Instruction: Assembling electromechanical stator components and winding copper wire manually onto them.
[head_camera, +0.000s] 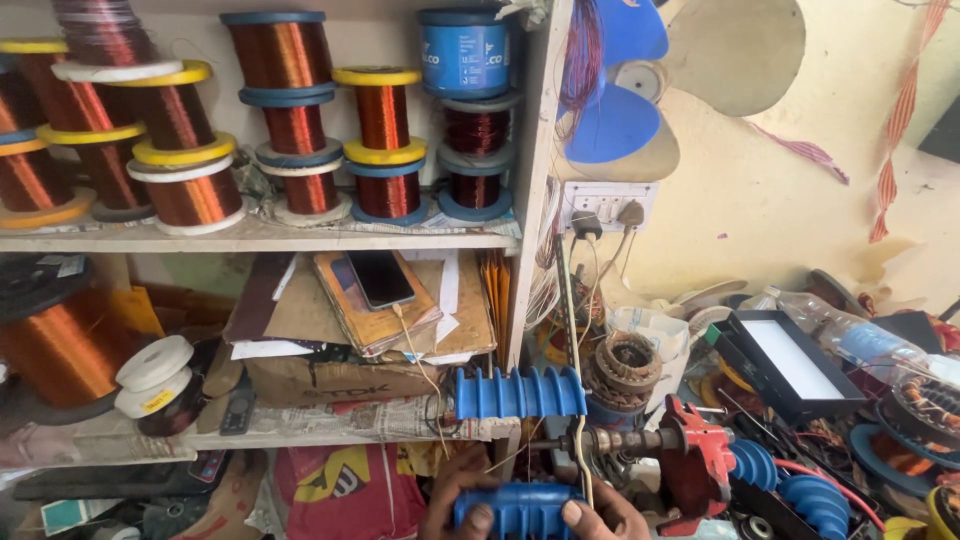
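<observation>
Wooden shelf (260, 238) is crowded to its front edge with copper wire spools (290, 60). A red winding machine (700, 450) is hemmed in by clutter. A ribbed blue former (520, 393) is mounted above. A second blue former (517, 508) at the bottom edge is gripped by left hand (455, 495) and right hand (605, 512).

left hand (455, 495) | right hand (610, 512) | wrists cut off by bottom edge
</observation>
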